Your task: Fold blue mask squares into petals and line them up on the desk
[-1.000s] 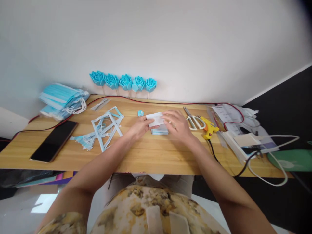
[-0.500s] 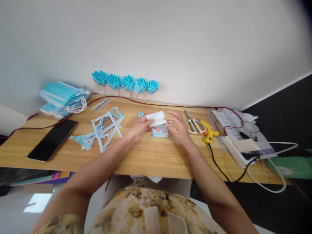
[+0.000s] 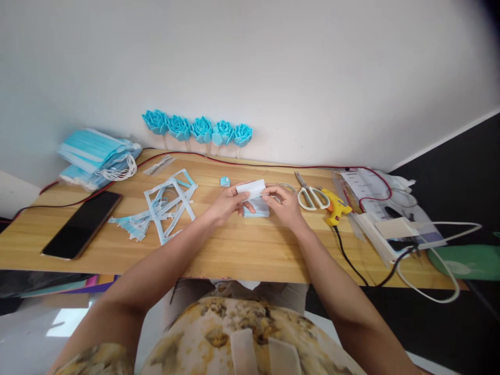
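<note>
My left hand (image 3: 230,202) pinches the left side of a white piece of mask fabric (image 3: 252,186), thumb on top. On the right edge of the same piece, my right hand (image 3: 283,202) has its thumb and fingers closed. The piece is held just above a small stack of light blue mask fabric pieces (image 3: 257,209) lying on the table, partly hidden by the left fingers. Beyond the left hand sits a small blue folded piece (image 3: 225,181). To the right of my right hand lie white-handled scissors (image 3: 312,197).
A yellow glue gun (image 3: 336,208) with a black cord lies right of the scissors, near a white power strip (image 3: 377,239). Blue fabric flowers (image 3: 201,130) lean on the wall. Cut strips (image 3: 167,205), a phone (image 3: 82,225) and blue masks (image 3: 94,151) are on the left.
My right fingers, which were more spread, have closed on the right edge of the white piece. The left hand keeps its hold. The view has shifted slightly.
</note>
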`<state>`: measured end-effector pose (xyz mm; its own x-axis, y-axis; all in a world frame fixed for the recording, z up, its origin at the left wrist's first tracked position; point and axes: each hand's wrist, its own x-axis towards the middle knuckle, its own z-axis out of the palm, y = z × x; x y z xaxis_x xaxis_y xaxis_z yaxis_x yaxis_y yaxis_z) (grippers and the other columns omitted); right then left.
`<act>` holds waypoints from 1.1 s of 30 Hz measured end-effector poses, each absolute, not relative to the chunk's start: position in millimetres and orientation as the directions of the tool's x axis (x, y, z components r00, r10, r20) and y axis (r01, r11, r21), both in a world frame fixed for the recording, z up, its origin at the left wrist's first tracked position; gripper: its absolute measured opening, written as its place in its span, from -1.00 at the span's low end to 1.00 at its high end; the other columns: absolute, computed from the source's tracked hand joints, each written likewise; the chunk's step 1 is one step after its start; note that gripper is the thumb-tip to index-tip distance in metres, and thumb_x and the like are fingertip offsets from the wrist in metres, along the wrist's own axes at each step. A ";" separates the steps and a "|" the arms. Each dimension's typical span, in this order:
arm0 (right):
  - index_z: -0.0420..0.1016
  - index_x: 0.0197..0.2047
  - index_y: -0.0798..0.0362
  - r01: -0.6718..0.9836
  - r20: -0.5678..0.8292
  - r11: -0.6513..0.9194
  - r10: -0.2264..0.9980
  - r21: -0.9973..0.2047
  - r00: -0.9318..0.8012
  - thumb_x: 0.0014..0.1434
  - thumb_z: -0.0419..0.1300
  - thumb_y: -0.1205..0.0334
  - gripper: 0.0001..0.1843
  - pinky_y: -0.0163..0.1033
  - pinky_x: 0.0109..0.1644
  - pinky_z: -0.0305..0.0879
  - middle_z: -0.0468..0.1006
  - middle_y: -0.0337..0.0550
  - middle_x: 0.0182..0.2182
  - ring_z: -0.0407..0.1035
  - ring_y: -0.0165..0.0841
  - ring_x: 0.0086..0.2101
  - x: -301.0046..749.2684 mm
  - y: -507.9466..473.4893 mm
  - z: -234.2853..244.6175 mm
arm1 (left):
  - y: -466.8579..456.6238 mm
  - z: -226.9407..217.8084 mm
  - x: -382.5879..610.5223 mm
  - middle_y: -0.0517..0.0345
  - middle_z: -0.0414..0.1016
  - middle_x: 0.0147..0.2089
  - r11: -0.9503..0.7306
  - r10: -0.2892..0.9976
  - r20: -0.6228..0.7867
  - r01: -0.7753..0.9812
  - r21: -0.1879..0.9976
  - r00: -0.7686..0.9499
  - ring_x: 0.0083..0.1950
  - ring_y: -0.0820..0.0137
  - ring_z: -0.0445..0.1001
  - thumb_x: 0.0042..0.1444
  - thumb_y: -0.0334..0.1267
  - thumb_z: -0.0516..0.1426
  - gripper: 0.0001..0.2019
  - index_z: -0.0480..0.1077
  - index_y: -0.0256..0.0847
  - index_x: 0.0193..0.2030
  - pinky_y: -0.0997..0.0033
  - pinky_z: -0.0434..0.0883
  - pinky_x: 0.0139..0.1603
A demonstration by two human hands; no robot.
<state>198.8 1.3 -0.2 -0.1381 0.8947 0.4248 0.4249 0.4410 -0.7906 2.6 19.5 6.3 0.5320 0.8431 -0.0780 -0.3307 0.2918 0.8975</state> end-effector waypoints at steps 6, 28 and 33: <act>0.48 -0.34 -0.01 0.413 0.411 0.413 0.906 -0.812 -0.100 0.13 0.23 0.17 -0.91 -0.23 -0.17 0.36 0.54 -0.22 -0.35 0.40 -0.37 -0.33 196.5 0.9 0.5 | 17.7 8.2 3.5 -0.06 0.54 -0.12 0.283 0.835 -0.084 -0.295 0.913 0.543 -0.47 0.45 0.54 0.09 -0.27 0.20 -0.49 0.29 -0.26 0.20 0.60 0.23 -0.65; 0.47 -0.37 0.01 0.412 0.396 0.406 0.911 -0.816 -0.113 0.12 0.22 0.19 -0.91 -0.21 -0.17 0.39 0.55 -0.19 -0.35 0.43 -0.34 -0.31 194.9 1.6 0.8 | 18.5 8.0 4.6 0.11 0.53 -0.49 0.189 0.883 -0.084 -0.187 0.964 0.462 -0.53 0.43 0.49 -0.04 -0.22 0.30 -0.26 0.19 -0.41 0.27 0.52 0.36 -0.54; 0.46 -0.34 0.01 0.383 0.372 0.388 0.920 -0.838 -0.119 0.13 0.22 0.18 -0.91 -0.20 -0.16 0.39 0.57 -0.18 -0.30 0.46 -0.33 -0.29 195.0 1.1 -0.7 | 18.3 9.0 5.6 0.00 0.59 -0.30 0.202 0.887 -0.098 -0.188 0.961 0.452 -0.49 0.43 0.52 -0.02 -0.28 0.28 -0.31 0.20 -0.33 0.27 0.54 0.35 -0.55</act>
